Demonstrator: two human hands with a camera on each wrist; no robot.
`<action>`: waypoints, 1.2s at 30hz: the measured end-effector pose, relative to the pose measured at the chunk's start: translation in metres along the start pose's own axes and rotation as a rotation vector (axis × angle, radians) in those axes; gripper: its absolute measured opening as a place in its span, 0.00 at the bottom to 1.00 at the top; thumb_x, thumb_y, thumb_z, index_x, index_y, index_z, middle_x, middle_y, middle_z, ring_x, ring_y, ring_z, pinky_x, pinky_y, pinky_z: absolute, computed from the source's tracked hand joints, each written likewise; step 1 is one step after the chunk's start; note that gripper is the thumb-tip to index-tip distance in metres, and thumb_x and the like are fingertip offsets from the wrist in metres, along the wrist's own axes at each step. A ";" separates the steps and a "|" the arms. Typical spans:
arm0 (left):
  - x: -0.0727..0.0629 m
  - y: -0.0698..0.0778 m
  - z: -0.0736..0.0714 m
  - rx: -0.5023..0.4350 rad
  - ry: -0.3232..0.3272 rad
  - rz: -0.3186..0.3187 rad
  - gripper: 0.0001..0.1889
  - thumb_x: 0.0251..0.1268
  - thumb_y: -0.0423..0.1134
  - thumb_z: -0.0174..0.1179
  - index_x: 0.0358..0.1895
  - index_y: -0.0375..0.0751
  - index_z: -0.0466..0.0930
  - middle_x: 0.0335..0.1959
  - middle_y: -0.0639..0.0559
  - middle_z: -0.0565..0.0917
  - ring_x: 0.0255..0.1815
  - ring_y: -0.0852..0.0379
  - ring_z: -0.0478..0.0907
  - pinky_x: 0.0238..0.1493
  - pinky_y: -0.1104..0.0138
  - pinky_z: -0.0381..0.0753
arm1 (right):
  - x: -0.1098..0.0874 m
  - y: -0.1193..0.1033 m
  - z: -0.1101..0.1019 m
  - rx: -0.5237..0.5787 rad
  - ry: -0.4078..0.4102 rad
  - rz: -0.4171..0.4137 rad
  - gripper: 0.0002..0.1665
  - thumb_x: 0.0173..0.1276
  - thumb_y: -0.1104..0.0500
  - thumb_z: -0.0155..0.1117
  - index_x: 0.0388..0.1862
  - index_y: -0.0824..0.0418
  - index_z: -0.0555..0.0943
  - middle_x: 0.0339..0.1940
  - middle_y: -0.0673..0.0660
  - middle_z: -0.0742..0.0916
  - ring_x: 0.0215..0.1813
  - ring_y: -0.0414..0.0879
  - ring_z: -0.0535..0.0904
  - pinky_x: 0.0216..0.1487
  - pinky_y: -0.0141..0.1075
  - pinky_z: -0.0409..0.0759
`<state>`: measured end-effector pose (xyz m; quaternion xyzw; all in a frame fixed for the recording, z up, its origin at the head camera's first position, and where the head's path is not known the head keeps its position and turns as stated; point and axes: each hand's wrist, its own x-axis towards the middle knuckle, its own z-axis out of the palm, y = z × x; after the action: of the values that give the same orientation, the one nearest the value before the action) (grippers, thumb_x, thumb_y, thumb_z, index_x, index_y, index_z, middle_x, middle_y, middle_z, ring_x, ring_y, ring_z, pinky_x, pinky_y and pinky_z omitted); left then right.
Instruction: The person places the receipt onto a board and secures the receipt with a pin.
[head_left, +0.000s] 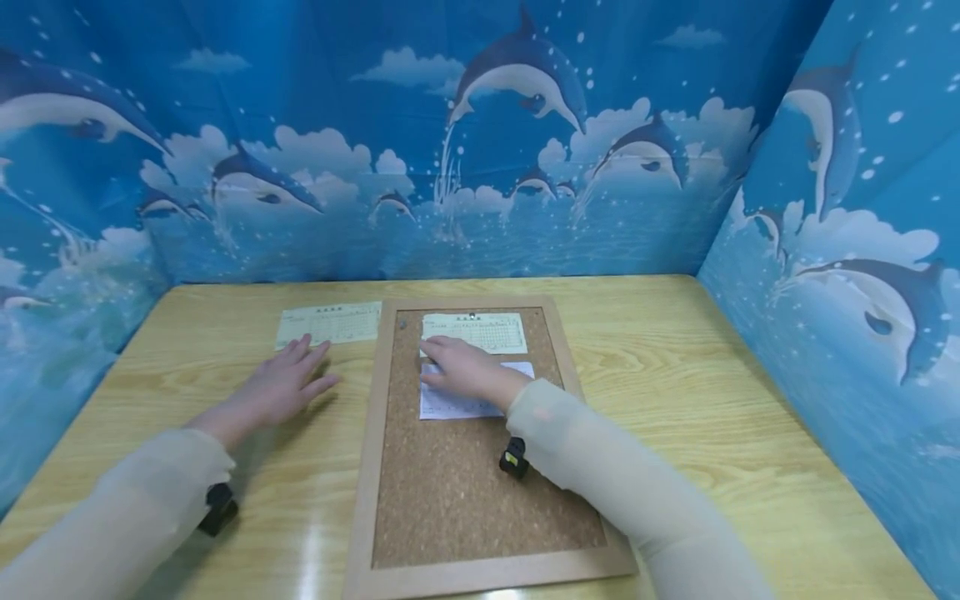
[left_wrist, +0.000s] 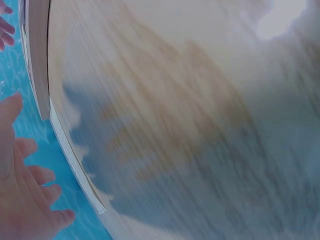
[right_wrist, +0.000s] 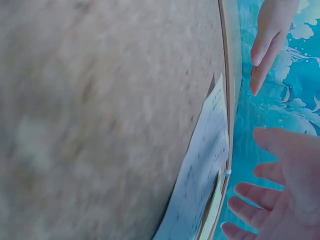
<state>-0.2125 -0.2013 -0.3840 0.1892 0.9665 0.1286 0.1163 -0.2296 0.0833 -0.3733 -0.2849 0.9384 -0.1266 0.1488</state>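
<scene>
My left hand point(head_left: 282, 387) hovers over the table, fingers spread, its fingertips at the lower edge of a pale green printed slip point(head_left: 337, 321). In the left wrist view the left hand point(left_wrist: 30, 190) holds nothing and casts a shadow on the wood. Over the upper part of a wood-framed cork board point(head_left: 450, 492) is my right hand point(head_left: 465, 371), its fingers extended. Beneath it lie a second green slip point(head_left: 487, 333), with a pushpin point(head_left: 472, 316) at its top edge, and a white printed slip point(head_left: 450, 407), partly covered by the hand. The right wrist view shows the right hand point(right_wrist: 280, 195) with fingers apart and the white slip point(right_wrist: 200, 165) slightly raised.
A small pin point(head_left: 402, 324) sits at the cork's upper left corner. The board lies on a light wood table point(head_left: 675, 400). Blue dolphin-print curtains point(head_left: 337, 225) stand along the table's back and sides.
</scene>
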 end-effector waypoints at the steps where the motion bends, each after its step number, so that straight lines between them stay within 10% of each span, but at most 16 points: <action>1: 0.000 -0.001 0.000 0.006 0.000 0.000 0.38 0.71 0.58 0.41 0.73 0.34 0.47 0.70 0.25 0.43 0.69 0.27 0.40 0.60 0.34 0.41 | 0.001 -0.002 0.000 0.002 0.002 -0.005 0.36 0.72 0.46 0.50 0.74 0.58 0.56 0.72 0.57 0.64 0.71 0.49 0.59 0.67 0.40 0.58; 36: 0.009 -0.013 -0.010 0.026 -0.025 -0.042 0.38 0.71 0.58 0.41 0.72 0.31 0.48 0.69 0.23 0.44 0.68 0.26 0.41 0.60 0.34 0.43 | 0.040 -0.031 0.003 -0.022 -0.017 -0.025 0.35 0.73 0.45 0.48 0.73 0.58 0.57 0.72 0.57 0.64 0.71 0.48 0.58 0.67 0.36 0.58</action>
<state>-0.2272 -0.2114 -0.3799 0.1719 0.9703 0.1112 0.1286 -0.2446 0.0346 -0.3745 -0.2994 0.9348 -0.1159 0.1520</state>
